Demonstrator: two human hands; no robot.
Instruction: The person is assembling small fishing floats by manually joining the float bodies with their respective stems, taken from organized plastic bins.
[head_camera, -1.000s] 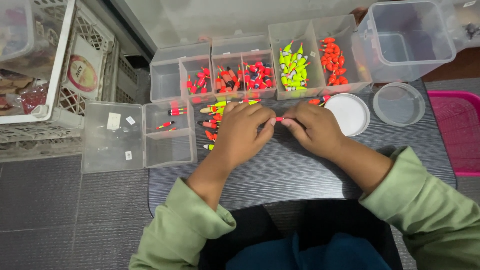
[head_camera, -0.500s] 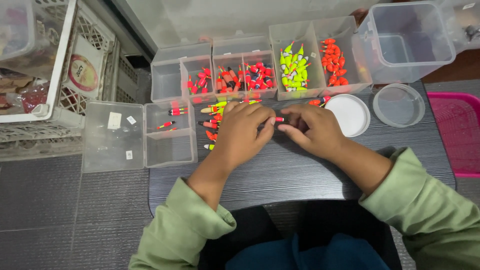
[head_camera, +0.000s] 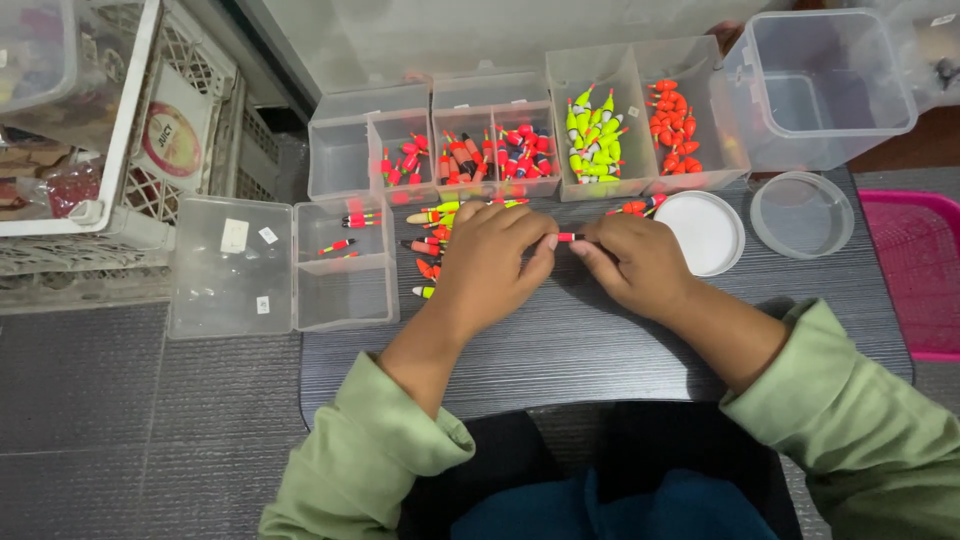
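pinching a small red-and-black fishing float (head_camera: 567, 238) between them, the left hand (head_camera: 490, 262) and right hand (head_camera: 635, 262) meet mid-table, fingertips clamped on its ends. loose floats (head_camera: 432, 245) lie left of them on the dark grey table (head_camera: 560, 350); clear plastic sorting boxes (head_camera: 520, 135) line its far edge. it looks like sorting; dropping it in a matching box comes next, i'd judge.

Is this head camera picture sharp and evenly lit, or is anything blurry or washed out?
Head view: light is soft and even, with faint shadows under the left hand and right hand. The small red float pinched between them is too small to show detail. The clear plastic boxes look hazy, and the lines of the white crate bend slightly near the frame edge.
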